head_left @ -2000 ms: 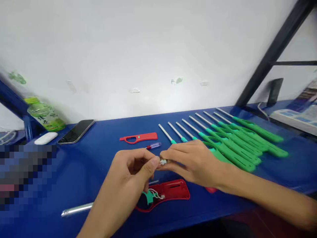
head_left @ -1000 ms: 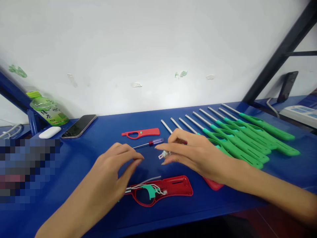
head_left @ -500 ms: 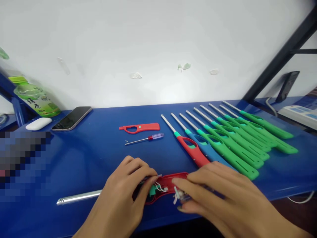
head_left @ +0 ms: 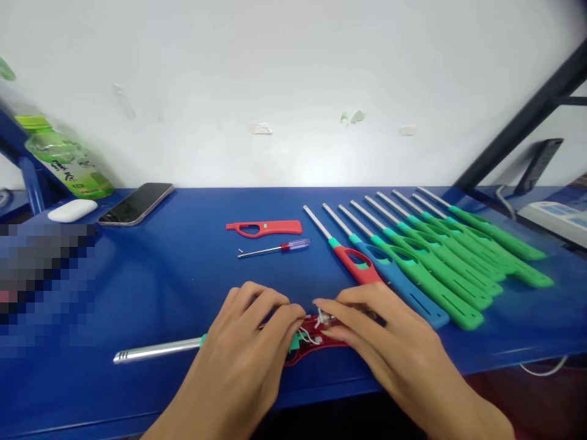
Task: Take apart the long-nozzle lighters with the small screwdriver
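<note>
My left hand (head_left: 254, 342) is closed round the front of an opened red gas lighter half (head_left: 328, 343), whose silver tube (head_left: 158, 349) points left across the table. White wires (head_left: 308, 335) and a teal trigger piece (head_left: 294, 343) show beside the thumb. My right hand (head_left: 380, 333) pinches the lighter's clear fuel tank (head_left: 326, 318), with a small white lever at its end, over the rear of the red half. Most of the tank is hidden by the fingers. Beyond the hands lie the red cover half (head_left: 279, 227) and a screwdriver (head_left: 275, 249), with a tiny screw (head_left: 240, 250) near its tip.
To the right, several assembled lighters (head_left: 426, 275) lie in a slanted row, mostly green, one blue and one red. A phone (head_left: 136, 203), a white case (head_left: 72, 210) and a green-capped bottle (head_left: 68, 162) are at the back left. A white wall rises behind the blue table (head_left: 151, 269).
My right hand has brought the fuel tank left and up, from in front of the red half to over it. The left hand keeps its hold. The view has shifted slightly.
</note>
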A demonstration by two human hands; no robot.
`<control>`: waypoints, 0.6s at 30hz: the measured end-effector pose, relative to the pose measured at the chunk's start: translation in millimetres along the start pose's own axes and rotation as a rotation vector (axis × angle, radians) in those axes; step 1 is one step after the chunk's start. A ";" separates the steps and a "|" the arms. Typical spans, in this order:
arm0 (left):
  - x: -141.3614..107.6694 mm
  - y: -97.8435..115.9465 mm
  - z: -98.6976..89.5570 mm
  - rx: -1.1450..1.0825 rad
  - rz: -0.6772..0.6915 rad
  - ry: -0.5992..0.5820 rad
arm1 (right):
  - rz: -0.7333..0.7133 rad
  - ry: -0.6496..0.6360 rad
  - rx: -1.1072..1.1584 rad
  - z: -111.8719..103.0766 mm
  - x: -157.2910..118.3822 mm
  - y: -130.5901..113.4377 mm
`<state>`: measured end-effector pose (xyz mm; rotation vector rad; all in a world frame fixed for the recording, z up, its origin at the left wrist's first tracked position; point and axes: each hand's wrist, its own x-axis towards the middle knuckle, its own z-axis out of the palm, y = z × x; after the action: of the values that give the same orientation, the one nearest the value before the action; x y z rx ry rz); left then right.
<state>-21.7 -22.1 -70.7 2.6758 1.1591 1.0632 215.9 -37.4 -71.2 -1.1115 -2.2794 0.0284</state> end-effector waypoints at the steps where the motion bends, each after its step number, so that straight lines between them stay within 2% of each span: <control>1: -0.3 -0.3 0.1 -0.002 0.004 -0.006 | -0.006 -0.001 -0.004 0.1 -0.1 -0.5; 18: 0.7 1.0 -1.6 0.019 0.028 0.003 | 0.000 0.032 0.013 2.3 1.7 -1.1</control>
<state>-21.7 -22.6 -68.7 2.7138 1.1410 1.0660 213.1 -36.4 -71.9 -1.0971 -2.2483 0.0256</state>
